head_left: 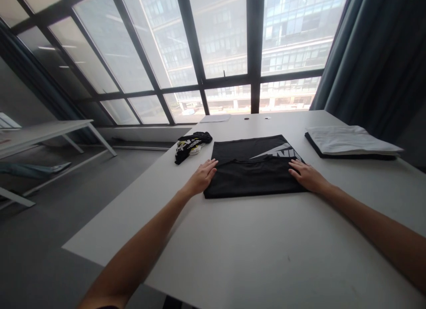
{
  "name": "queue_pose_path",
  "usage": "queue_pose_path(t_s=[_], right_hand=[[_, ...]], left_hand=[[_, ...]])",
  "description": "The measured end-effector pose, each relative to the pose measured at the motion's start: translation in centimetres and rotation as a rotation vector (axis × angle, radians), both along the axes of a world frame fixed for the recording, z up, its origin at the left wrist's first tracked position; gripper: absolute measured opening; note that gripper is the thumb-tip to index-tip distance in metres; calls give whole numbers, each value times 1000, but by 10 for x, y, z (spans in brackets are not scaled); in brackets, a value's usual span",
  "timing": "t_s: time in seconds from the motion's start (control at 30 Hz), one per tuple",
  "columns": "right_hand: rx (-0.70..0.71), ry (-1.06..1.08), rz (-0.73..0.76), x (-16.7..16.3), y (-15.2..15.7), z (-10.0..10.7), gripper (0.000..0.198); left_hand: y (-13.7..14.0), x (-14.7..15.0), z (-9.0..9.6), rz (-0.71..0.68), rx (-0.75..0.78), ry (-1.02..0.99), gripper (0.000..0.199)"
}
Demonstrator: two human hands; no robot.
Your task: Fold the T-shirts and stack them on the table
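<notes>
A black T-shirt (256, 178) lies folded on the white table in front of me, its near part doubled over toward the window. Part of a grey-white print shows at its far right. My left hand (202, 177) rests on the shirt's left edge, fingers stretched out. At the right edge, my right hand (306, 175) lies flat with its fingers spread on the cloth. Neither hand grips the fabric visibly.
A crumpled black garment (192, 146) with white and yellow print lies at the back left of the table (246, 251). To the right sits a stack of folded white cloth (353, 140) over black cloth. Another white table (49, 129) stands at far left.
</notes>
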State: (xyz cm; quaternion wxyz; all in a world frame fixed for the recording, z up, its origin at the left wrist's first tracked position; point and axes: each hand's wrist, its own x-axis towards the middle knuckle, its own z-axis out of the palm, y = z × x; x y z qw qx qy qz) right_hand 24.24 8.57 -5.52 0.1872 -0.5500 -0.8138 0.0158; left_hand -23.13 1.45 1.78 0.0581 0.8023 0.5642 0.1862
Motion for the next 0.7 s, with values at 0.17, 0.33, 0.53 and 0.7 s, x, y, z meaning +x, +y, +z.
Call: queue_pose_path(t_s=[0.17, 0.33, 0.53, 0.7], right_hand=[[14, 43, 14, -1, 0, -3, 54], [-8, 331, -19, 5, 7, 6, 46], [137, 868, -256, 39, 16, 45, 37], [-39, 837, -228, 65, -5, 56, 27]], left_hand=[[-15, 14, -20, -90, -172, 244, 64], [-11, 7, -16, -57, -180, 174, 64], [-4, 4, 9, 80, 118, -102, 61], [-7, -7, 17, 207, -18, -56, 56]])
